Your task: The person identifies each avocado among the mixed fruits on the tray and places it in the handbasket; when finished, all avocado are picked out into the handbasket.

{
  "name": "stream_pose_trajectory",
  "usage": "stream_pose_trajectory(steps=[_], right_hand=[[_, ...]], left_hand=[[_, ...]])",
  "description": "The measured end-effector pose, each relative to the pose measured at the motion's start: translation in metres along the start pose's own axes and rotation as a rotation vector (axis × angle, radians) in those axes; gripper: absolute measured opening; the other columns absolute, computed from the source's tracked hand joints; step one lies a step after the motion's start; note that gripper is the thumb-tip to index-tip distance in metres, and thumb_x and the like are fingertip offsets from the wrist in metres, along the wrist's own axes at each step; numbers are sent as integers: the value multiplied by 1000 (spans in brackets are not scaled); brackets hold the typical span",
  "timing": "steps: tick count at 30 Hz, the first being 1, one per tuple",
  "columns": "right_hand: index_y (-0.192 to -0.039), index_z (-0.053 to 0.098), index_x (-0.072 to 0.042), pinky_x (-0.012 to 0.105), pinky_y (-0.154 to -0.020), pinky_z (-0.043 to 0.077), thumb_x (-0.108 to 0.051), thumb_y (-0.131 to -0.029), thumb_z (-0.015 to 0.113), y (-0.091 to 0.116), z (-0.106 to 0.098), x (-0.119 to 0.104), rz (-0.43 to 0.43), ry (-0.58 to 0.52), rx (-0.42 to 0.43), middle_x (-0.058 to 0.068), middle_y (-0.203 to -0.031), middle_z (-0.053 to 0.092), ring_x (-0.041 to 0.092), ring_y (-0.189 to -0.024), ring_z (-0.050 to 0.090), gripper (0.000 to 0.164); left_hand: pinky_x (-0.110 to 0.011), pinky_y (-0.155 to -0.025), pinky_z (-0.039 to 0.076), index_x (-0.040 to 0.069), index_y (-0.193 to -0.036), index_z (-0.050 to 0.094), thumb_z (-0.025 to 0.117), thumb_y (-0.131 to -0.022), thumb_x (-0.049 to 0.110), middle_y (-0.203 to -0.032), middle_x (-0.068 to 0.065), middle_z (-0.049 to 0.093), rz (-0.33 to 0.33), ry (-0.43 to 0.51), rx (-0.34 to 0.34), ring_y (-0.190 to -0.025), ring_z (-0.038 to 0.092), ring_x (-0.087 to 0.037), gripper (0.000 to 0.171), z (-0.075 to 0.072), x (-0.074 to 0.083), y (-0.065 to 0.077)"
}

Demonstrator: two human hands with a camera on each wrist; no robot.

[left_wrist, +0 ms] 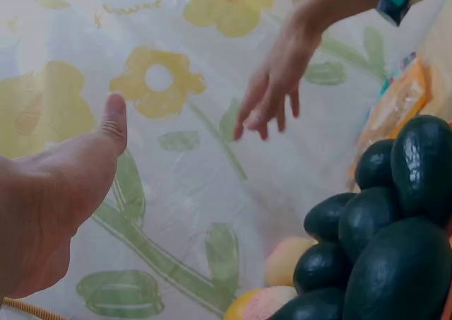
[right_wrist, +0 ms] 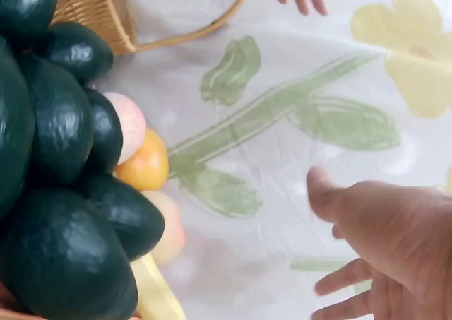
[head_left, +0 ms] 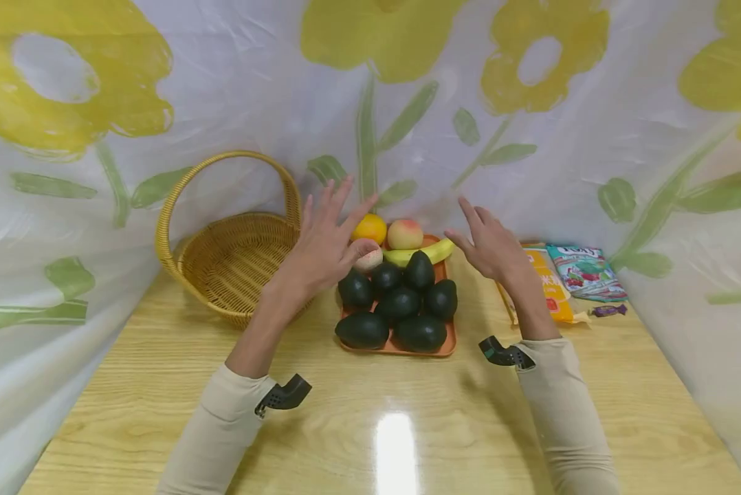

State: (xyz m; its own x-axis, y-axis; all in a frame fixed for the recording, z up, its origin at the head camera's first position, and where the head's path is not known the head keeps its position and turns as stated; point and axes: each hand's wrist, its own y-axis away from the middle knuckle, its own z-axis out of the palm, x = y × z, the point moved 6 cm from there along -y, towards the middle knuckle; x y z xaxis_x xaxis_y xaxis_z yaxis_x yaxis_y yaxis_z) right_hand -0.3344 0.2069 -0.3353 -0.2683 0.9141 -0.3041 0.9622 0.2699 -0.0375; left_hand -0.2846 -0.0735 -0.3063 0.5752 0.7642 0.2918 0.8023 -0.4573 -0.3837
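Note:
My left hand (head_left: 322, 249) hovers with spread fingers between the wicker basket and the fruit, holding nothing. On the other side, my right hand (head_left: 491, 242) hangs in the air with its fingers extended, near the tip of a banana (head_left: 435, 251). An orange tray (head_left: 401, 352) between the arms carries several dark green avocados (head_left: 398, 303). Behind them lie the banana, an orange (head_left: 372, 229), a peach (head_left: 405, 234) and a second pale pink peach (head_left: 368, 258), partly hidden by my left thumb. Both wrist views show the fruit beside the hands, with nothing in the fingers.
The wicker basket (head_left: 206, 289) with a tall arched handle stands at the left. At the right lie an orange snack packet (head_left: 550, 285), a teal candy bag (head_left: 587, 273) and a small purple wrapped candy (head_left: 609, 311). A flowered curtain (head_left: 432, 165) hangs behind the wooden table (head_left: 321, 426).

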Motion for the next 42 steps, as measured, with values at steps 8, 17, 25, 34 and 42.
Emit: stream_pose_trajectory(steps=[8, 17, 25, 34, 42], right_hand=[[-158, 40, 1, 63, -117, 40, -41, -111, 49, -14, 15, 15, 22, 32, -55, 30, -155, 49, 50, -142, 49, 64], [-113, 72, 9, 44, -80, 58, -29, -107, 60, -39, 43, 35, -64, 17, -244, 23, -101, 74, 33, -86, 70, 41], [-70, 64, 1, 24, -56, 42, -26, -106, 61, -54, 66, 50, -24, -98, -503, 3, -58, 56, 11, -53, 47, 45], [-70, 60, -6, 26, -54, 37, -27, -96, 76, -62, 95, 39, 11, -241, -706, -1, -57, 46, 11, -52, 42, 37], [-64, 63, -9, 23, -53, 40, -27, -93, 79, -65, 88, 36, 26, -189, -696, -2, -59, 54, 10, -53, 47, 38]], left_hand=[[-66, -127, 24, 19, -161, 39, 61, -105, 38, -173, -22, 17, 160, 42, 40, -159, 23, -46, 63, 7, 8, 2], [-62, -123, 35, 22, -154, 49, 63, -105, 36, -163, -16, 40, 218, 69, 72, -152, 41, -40, 53, 5, 7, 3], [-44, -106, 54, 12, -141, 63, 63, -105, 38, -132, -8, 70, 273, 141, -77, -118, 69, -27, 45, 0, 14, -3], [-38, -96, 60, 16, -133, 66, 63, -105, 39, -127, -1, 71, 253, 241, -507, -110, 73, -18, 37, -4, 19, 11], [-33, -79, 54, 13, -108, 68, 66, -102, 42, -92, -1, 64, 71, 17, -510, -82, 63, -16, 30, 13, 11, 11]])
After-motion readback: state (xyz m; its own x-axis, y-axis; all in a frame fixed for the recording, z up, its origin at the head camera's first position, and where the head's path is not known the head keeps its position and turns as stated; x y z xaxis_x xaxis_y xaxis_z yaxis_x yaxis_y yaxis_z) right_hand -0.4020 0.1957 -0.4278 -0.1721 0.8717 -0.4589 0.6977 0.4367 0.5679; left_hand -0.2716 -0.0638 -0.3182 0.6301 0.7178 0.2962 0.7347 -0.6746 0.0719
